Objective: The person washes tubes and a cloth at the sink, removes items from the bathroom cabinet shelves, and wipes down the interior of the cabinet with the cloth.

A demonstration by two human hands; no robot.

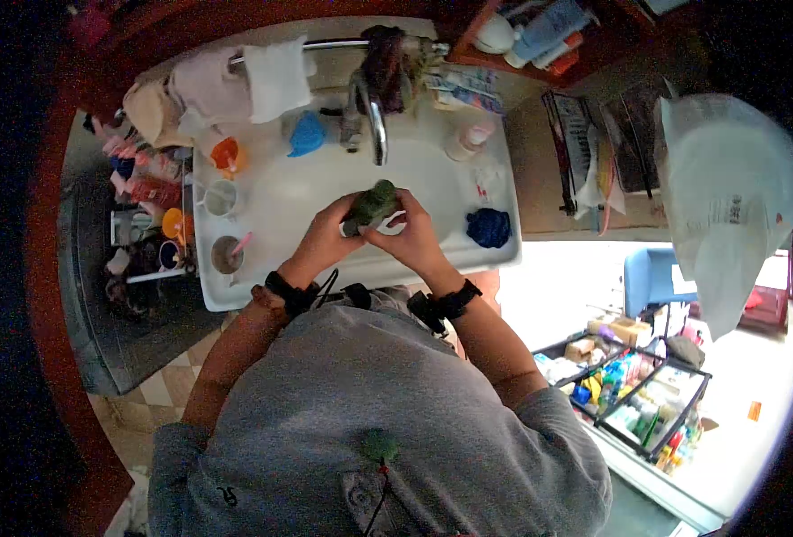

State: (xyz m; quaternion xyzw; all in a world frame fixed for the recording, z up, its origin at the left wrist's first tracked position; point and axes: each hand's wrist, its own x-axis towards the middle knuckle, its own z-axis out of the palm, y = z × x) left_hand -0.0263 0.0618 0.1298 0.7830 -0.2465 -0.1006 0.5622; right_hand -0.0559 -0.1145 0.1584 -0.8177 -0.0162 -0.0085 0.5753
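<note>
A dark green, rumpled, soft-looking thing (374, 204) is held up over the white sink (289, 201); I cannot make out its kind. My left hand (323, 237) closes on its left side, fingers curled and thumb near its lower edge. On the other side, my right hand (411, 234) grips it too, with a small gap showing between thumb and fingers. Both wrists wear black straps. Just beyond the hands, the chrome faucet (377, 125) hangs over the basin.
Along the sink's left rim stand an orange cup (228, 157), a white cup (222, 198) and a cup with a pink handle inside (227, 255). A blue piece (307, 133) lies behind. Dark blue crumpled cloth (488, 228) sits at right, near a pinkish container (471, 139).
</note>
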